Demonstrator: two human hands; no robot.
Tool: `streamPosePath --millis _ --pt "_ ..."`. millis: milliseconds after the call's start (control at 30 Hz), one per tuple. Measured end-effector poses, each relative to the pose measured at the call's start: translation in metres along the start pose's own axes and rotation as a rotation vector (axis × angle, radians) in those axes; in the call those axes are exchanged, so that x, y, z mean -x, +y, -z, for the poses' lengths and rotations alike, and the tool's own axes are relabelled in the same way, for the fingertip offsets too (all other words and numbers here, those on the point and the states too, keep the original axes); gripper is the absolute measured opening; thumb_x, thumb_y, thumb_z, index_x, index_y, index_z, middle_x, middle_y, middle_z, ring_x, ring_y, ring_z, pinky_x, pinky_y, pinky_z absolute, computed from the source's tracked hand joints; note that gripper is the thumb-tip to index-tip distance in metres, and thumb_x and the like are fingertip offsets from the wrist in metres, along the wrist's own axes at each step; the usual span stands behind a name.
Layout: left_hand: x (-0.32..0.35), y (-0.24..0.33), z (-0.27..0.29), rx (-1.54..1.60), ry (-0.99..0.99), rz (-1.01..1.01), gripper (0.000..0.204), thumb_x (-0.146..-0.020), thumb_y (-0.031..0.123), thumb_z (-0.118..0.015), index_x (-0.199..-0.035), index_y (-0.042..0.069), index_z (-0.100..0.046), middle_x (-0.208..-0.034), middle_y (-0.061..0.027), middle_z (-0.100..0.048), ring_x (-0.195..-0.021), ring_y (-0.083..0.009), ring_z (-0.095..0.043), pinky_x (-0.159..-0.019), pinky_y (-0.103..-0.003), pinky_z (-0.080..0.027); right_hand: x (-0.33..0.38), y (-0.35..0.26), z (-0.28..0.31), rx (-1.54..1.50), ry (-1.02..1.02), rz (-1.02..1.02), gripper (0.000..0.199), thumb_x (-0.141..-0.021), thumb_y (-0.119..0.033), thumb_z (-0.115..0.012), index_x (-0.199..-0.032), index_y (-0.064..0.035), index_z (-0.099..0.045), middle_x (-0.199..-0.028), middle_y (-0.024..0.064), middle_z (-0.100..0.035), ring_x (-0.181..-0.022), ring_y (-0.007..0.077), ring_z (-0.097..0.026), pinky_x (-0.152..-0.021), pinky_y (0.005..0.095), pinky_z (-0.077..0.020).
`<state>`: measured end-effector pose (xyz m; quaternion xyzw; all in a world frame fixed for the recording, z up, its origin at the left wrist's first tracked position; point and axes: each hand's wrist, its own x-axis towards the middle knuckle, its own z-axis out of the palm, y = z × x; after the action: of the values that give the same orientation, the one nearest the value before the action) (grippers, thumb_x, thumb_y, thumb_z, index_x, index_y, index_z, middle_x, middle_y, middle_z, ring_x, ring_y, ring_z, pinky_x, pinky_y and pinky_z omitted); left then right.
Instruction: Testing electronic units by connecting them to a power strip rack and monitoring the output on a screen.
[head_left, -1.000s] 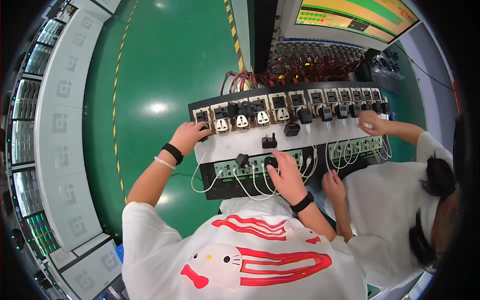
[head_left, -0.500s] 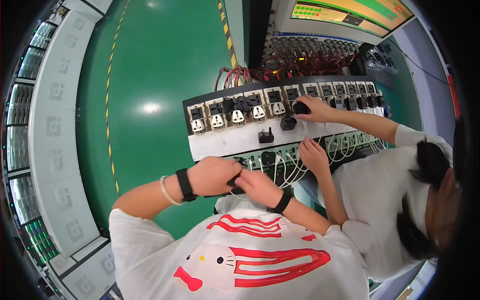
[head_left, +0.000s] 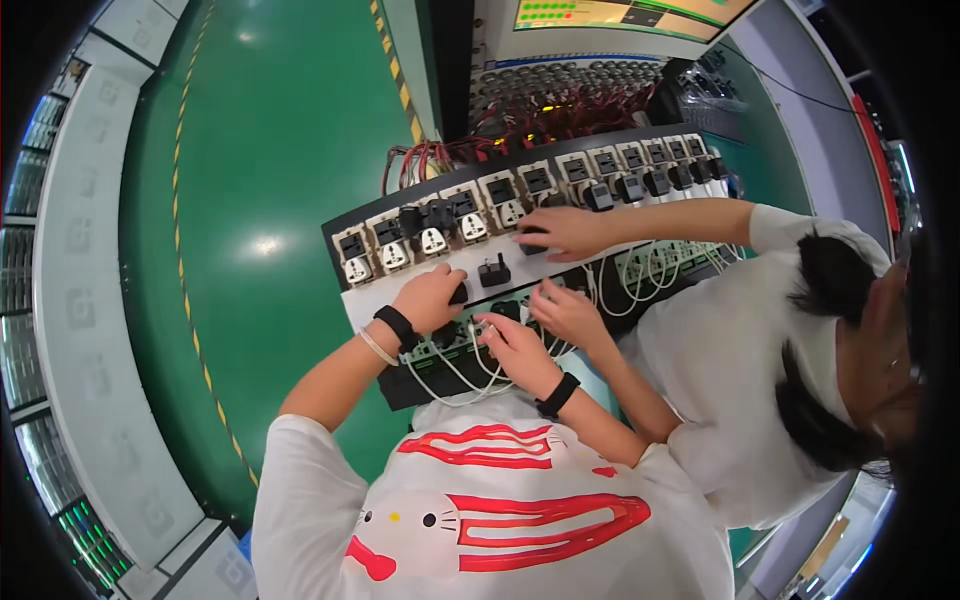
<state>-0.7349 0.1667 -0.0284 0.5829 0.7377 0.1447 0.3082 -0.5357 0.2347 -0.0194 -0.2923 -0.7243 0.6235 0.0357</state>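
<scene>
Half a second ago your hands met low on the bench; now they sit apart, left of and near the centre of the frame. Your left hand (head_left: 428,300) closes around a black adapter (head_left: 459,294) at the white strip (head_left: 372,303), so one hand alone now carries it. Your right hand (head_left: 522,354) curls by the white cables (head_left: 473,336); whether it pinches one, you cannot tell. A co-worker's hand (head_left: 572,233) has shifted left, close to the loose adapter (head_left: 494,270).
</scene>
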Motion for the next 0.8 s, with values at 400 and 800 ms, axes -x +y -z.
streamPosePath --millis 400,800 --pt "-0.145 0.033 0.03 -0.035 0.341 -0.479 0.043 -0.071 -0.001 -0.052 -0.113 0.008 -0.059 -0.111 -0.0114 -0.059 -0.095 -0.0351 -0.058 -0.081 -0.041 -0.048 0.023 -0.028 0.011 0.195 -0.121 0.069 0.032 -0.089 -0.02 -0.055 -0.114 -0.0002 -0.057 -0.099 0.0182 -0.062 -0.088 0.0314 -0.06 -0.078 0.0366 -0.0475" --pt "-0.191 0.07 0.042 -0.414 0.086 -0.736 0.026 -0.072 0.018 -0.07 -0.095 0.012 -0.061 -0.093 -0.0049 -0.061 -0.095 -0.0274 -0.058 -0.079 -0.041 -0.047 0.038 -0.064 0.057 0.094 0.418 0.213 0.033 -0.084 -0.011 -0.055 -0.116 0.0008 -0.054 -0.101 0.0144 -0.057 -0.092 0.025 -0.056 -0.081 0.0319 -0.0441"
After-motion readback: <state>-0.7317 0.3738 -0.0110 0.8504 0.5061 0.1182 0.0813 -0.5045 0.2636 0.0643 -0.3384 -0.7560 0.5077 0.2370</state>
